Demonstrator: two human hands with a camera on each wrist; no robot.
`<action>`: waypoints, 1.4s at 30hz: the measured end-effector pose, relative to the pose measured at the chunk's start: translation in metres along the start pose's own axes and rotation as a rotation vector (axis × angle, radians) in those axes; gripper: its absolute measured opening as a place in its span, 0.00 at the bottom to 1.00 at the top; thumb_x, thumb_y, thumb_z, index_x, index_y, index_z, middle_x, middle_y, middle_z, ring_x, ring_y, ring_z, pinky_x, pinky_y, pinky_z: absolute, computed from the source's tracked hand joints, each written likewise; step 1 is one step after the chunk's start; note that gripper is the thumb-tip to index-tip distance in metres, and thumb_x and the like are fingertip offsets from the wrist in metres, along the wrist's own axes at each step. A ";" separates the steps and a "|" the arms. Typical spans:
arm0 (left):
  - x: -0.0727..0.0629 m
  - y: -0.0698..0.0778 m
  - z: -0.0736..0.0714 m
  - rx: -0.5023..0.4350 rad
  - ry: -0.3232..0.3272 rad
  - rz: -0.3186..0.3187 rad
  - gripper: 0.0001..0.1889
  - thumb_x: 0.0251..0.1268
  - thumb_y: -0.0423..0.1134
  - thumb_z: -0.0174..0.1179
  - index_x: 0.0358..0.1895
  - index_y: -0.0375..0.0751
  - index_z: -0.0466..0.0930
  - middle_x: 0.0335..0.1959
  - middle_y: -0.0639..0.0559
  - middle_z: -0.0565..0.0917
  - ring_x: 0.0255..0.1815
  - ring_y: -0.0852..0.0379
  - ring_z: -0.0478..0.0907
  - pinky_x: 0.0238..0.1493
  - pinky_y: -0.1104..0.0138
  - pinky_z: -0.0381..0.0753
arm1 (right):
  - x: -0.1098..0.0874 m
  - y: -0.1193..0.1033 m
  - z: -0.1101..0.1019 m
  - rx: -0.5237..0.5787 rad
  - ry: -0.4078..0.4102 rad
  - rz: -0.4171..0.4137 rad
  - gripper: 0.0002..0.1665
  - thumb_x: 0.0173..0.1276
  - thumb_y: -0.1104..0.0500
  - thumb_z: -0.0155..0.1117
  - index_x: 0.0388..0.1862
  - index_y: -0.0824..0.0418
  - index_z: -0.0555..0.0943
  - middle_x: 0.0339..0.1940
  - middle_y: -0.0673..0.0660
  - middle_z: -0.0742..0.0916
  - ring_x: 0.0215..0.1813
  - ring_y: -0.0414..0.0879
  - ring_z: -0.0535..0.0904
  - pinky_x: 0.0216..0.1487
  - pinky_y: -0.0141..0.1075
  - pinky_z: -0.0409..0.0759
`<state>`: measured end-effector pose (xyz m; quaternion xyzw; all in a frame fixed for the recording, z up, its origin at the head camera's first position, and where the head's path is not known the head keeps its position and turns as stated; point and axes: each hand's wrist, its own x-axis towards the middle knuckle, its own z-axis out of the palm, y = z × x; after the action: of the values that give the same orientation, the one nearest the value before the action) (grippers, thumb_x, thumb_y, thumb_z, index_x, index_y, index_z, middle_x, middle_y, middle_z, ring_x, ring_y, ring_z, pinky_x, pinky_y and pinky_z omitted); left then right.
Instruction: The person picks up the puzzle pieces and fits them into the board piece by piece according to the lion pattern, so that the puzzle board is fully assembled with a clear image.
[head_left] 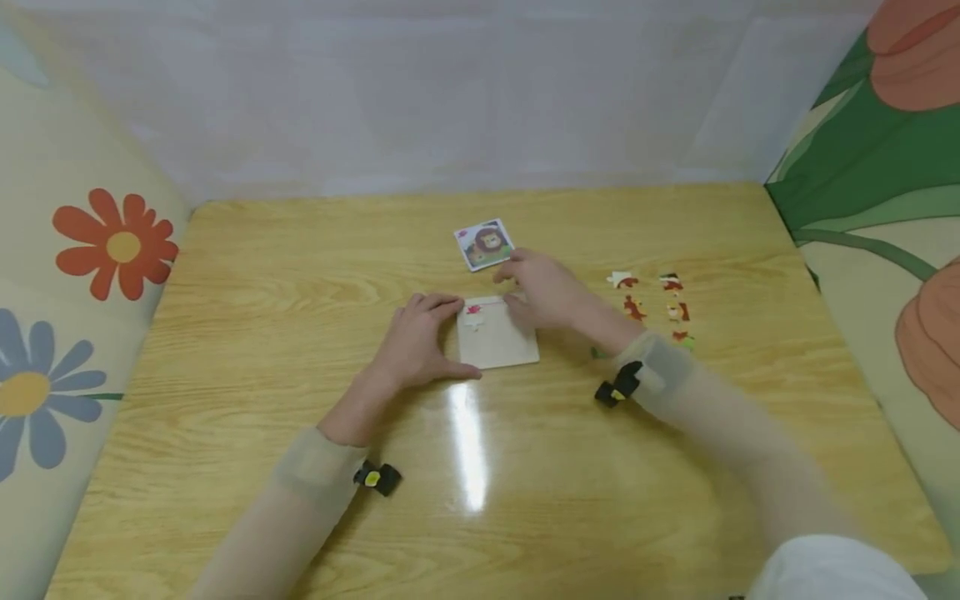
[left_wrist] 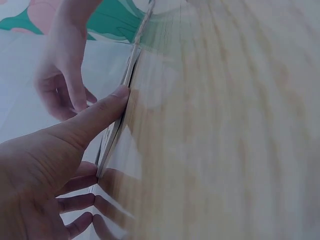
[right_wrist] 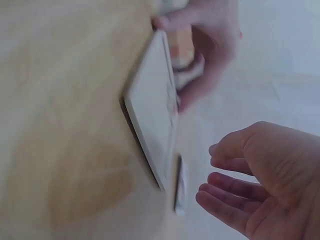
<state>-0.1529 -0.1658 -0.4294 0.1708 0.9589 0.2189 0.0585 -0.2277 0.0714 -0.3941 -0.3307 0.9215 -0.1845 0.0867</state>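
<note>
Head view: left hand [head_left: 412, 343] is gripping the board [head_left: 501, 343], relaxed right hand [head_left: 542, 287] hovering empty, puzzle-fitting probably needing another piece [head_left: 633, 308].

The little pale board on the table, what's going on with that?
A person is working on a small jigsaw puzzle. Their left hand holds the board along its left side, while the right hand is at its far right corner, with no piece visible in the fingers. One white-and-pink piece sits in the board's far left corner. A lion picture card lies just beyond, and more loose pieces lie on the table to the right.
</note>
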 end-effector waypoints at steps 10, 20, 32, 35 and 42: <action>0.002 0.001 0.001 0.011 0.006 0.018 0.61 0.37 0.66 0.85 0.77 0.37 0.72 0.76 0.43 0.76 0.72 0.41 0.70 0.72 0.42 0.71 | -0.040 0.075 -0.059 0.021 0.083 0.084 0.19 0.74 0.64 0.65 0.61 0.71 0.84 0.59 0.69 0.87 0.58 0.63 0.84 0.64 0.55 0.83; 0.000 0.003 0.000 0.009 0.002 0.009 0.61 0.37 0.66 0.85 0.77 0.37 0.72 0.77 0.42 0.75 0.72 0.41 0.70 0.73 0.41 0.71 | -0.071 0.111 -0.077 -0.042 0.078 0.143 0.19 0.73 0.65 0.65 0.59 0.73 0.84 0.55 0.72 0.88 0.56 0.65 0.85 0.61 0.59 0.84; -0.002 0.003 -0.002 0.008 -0.015 -0.015 0.61 0.37 0.66 0.85 0.77 0.38 0.72 0.77 0.43 0.74 0.73 0.41 0.69 0.75 0.41 0.70 | -0.078 0.124 -0.059 -0.055 -0.032 0.200 0.20 0.73 0.62 0.68 0.60 0.72 0.84 0.54 0.71 0.89 0.55 0.63 0.86 0.59 0.57 0.86; -0.003 0.003 -0.002 0.009 -0.014 -0.012 0.61 0.38 0.66 0.85 0.77 0.38 0.72 0.77 0.43 0.75 0.73 0.41 0.69 0.75 0.41 0.70 | -0.078 0.126 -0.053 -0.055 -0.050 0.187 0.19 0.72 0.62 0.70 0.58 0.72 0.85 0.51 0.69 0.90 0.52 0.61 0.87 0.56 0.56 0.87; -0.003 0.002 -0.001 0.006 -0.011 -0.013 0.61 0.38 0.67 0.85 0.77 0.38 0.72 0.77 0.43 0.75 0.73 0.41 0.69 0.75 0.41 0.70 | -0.076 0.128 -0.047 -0.073 -0.071 0.166 0.19 0.72 0.63 0.71 0.57 0.72 0.85 0.50 0.68 0.91 0.50 0.60 0.89 0.55 0.54 0.88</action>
<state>-0.1498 -0.1653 -0.4270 0.1660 0.9603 0.2145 0.0649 -0.2565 0.2243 -0.3992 -0.2624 0.9482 -0.1313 0.1221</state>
